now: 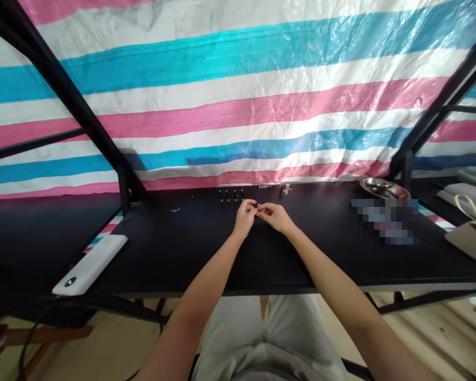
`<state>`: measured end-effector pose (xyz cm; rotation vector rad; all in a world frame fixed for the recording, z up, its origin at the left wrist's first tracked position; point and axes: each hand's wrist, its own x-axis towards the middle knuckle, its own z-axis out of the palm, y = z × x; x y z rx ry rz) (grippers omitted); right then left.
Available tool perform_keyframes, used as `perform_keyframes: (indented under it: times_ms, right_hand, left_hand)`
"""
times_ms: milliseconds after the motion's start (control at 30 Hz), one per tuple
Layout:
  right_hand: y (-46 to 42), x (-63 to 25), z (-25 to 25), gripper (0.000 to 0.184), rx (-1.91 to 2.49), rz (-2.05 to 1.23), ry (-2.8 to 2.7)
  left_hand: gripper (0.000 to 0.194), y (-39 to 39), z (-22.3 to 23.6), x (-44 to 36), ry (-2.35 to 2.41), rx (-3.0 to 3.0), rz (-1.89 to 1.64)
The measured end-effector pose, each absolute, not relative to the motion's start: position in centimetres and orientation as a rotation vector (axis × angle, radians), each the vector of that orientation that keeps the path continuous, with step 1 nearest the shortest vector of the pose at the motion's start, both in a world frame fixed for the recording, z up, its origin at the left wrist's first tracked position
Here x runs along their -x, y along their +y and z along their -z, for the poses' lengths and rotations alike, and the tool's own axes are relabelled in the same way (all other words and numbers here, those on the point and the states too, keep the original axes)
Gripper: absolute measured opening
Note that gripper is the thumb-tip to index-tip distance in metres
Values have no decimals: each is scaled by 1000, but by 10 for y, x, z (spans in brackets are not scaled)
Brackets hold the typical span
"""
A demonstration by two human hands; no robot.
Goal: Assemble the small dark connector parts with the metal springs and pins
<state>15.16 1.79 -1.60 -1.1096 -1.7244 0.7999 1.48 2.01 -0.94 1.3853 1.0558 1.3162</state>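
Note:
Over the black table point(182, 243), my left hand point(246, 216) and my right hand point(273, 215) meet fingertip to fingertip. Both are closed in a pinch around a tiny pale piece point(258, 206), too small to name and mostly hidden by the fingers. Just beyond my left hand stands a row of several small dark pieces with light ends point(227, 196). Behind the hands lies a line of small silvery pieces point(265, 186). Farther right are a small dark piece point(281, 191) and a whitish, see-through piece point(287, 189).
A thin white scrap point(175, 210) lies left of the hands. At the left edge rests a long white device point(90, 264). A shiny metal dish point(384, 189) and a blurred-out patch are at right, with a beige pouch point(470, 241) beyond. Striped sheeting point(238, 100) hangs behind.

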Motion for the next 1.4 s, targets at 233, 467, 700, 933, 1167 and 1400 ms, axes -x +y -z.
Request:
perform_keyframes:
  times_ms: [233, 467, 700, 933, 1167, 1400]
  right_hand:
    - [28, -160, 19, 32, 1195, -660, -1596]
    - [69, -213, 35, 28, 1548, -383, -1229]
    - [88, -229, 39, 26, 1658, -304, -1307]
    - [90, -227, 37, 27, 1729, -286, -1369]
    - [87, -226, 32, 26, 1749, -281, -1414]
    - [87, -226, 33, 24, 1761, -250, -1460]
  left_hand:
    - [20, 21, 13, -15, 1028, -1358, -1286]
    - [21, 22, 17, -16, 1215, -1449, -1264]
    - [19, 21, 17, -17, 1247, -1534, -1216]
    - [17, 20, 18, -17, 1235, -1597, -1183]
    - [17, 21, 19, -17, 1234, -1611, -1160]
    - [16, 20, 18, -17, 1232, -1632, -1149]
